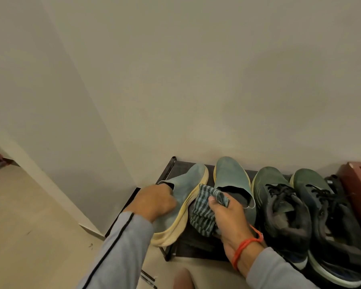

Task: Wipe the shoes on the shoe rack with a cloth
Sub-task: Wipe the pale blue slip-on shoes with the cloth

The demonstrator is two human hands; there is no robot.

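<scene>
A: State of each grip?
B: Left hand (156, 202) grips the teal shoe (179, 203) at its collar, tilted on the shoe rack (171, 170); right hand (229, 213) pinches the striped cloth (204, 213) just beside the sole.
A: Procedure?
B: Keep the shoe braced — wipe along the sole edge, heel to toe.

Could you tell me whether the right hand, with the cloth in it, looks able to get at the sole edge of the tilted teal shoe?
Probably yes. The right hand holds the striped cloth right beside the yellow sole of the tilted teal shoe, which the left hand steadies; nothing lies between them.
</scene>
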